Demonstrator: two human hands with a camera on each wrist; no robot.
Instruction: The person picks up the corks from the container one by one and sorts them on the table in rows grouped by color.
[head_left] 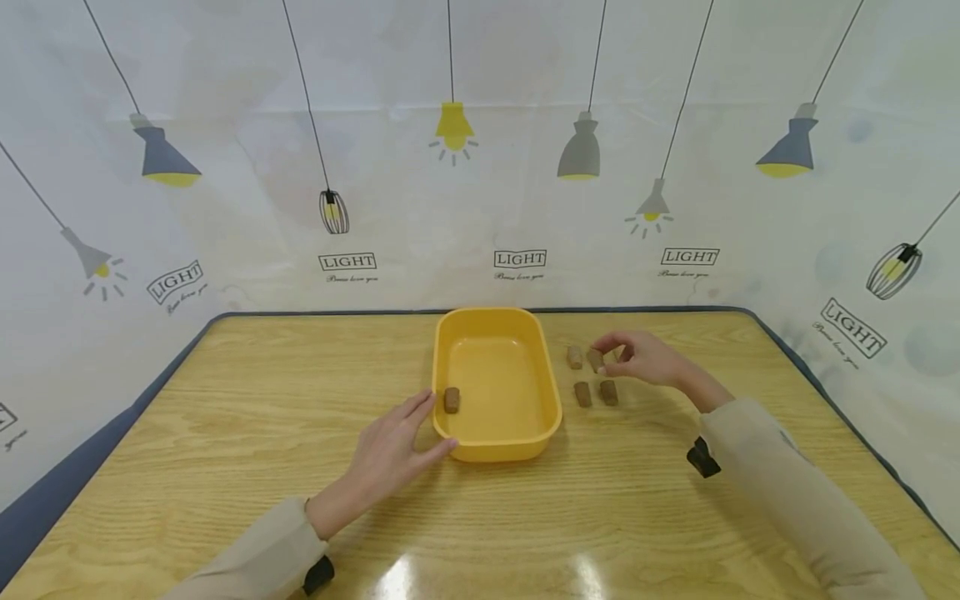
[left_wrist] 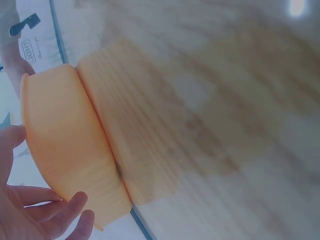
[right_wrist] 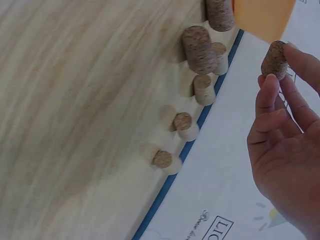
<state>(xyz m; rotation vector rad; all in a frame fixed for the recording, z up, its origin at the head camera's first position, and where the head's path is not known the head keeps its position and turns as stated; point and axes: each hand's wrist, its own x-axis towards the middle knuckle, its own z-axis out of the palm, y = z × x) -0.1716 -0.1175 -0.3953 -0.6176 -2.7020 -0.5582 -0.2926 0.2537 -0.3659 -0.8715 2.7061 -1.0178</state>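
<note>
My right hand [head_left: 641, 358] pinches a brown cork [right_wrist: 274, 60] between thumb and fingertips, right of a yellow plastic tub [head_left: 498, 452]. In the right wrist view that cork is raised off the table. Several more corks stand around it, among them a paler cork [head_left: 574, 357] and two darker ones, a cork [head_left: 582, 394] and another cork [head_left: 608, 392] nearer me. One is partly covered by my right hand. Inside the tub, by its left wall, is a single cork [head_left: 452, 400]. My left hand [head_left: 390, 446] touches the tub's near left rim, fingers extended and thumb at the corner.
The wooden table [head_left: 247, 400] has a dark blue edge, with a white cloth printed with lamps [head_left: 405, 208] rising behind it and at both sides. A black strap piece [head_left: 703, 457] hangs under the right sleeve, and a similar one [head_left: 318, 575] under the left.
</note>
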